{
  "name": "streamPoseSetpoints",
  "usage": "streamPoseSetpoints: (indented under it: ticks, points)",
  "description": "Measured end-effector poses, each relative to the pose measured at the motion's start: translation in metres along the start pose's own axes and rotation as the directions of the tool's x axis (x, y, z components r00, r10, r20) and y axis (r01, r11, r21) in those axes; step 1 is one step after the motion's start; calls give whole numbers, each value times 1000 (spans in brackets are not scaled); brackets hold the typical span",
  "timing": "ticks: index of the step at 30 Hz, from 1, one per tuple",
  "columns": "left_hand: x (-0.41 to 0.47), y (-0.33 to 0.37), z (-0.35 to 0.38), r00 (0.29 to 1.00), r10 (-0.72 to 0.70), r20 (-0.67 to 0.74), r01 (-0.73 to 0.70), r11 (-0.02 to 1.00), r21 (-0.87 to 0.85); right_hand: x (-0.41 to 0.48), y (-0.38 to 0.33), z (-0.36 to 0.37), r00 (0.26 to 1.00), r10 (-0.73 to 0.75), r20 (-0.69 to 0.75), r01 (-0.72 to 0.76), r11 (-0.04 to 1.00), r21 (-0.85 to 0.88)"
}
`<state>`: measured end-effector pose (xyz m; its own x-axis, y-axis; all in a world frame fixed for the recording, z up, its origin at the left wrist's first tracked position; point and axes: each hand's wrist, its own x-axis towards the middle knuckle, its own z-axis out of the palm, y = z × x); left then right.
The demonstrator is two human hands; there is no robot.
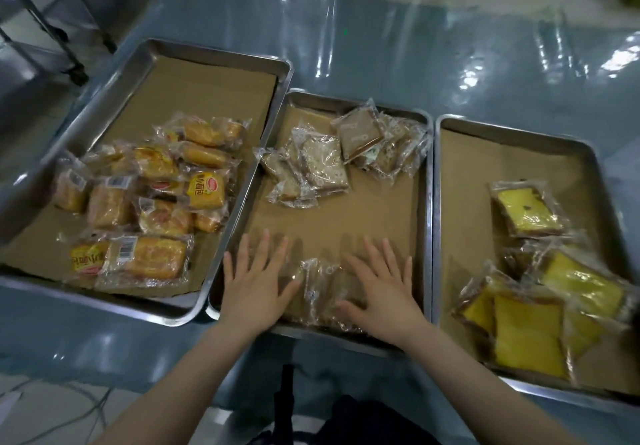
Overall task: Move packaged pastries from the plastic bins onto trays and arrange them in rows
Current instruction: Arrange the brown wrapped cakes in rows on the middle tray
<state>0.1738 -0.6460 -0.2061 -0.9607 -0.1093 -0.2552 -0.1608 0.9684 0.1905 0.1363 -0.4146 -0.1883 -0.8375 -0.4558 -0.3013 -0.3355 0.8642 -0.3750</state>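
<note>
You are laying your left hand (256, 283) and right hand (381, 289) flat, fingers spread, flanking the clear-wrapped brown pastries (320, 292) at the middle tray's (428, 202) near edge. Their long axes are pointing away from you, equally near both hands.

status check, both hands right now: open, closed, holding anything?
Left hand: open, fingers spread flat in the middle tray, thumb at a clear pastry packet.
Right hand: open, flat on that packet.

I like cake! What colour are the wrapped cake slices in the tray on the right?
The cake slices are bright yellow; the head view shows it.
</note>
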Motion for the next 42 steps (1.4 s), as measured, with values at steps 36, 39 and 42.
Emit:
streamPoseSetpoints:
  ticks: [36,39,42]
  points:
    - [73,11,-35,947,318,-55,-316,948,35,65,20,-27,982,-93,-167,63,983,-175]
    - [84,0,-24,943,303,137,-317,943,102,69,25,-20,997,-34,-67,18,974,-227]
    - [94,-5,-23,904,367,219,-397,910,117,67,19,-17,992,59,-107,-84,966,-246]
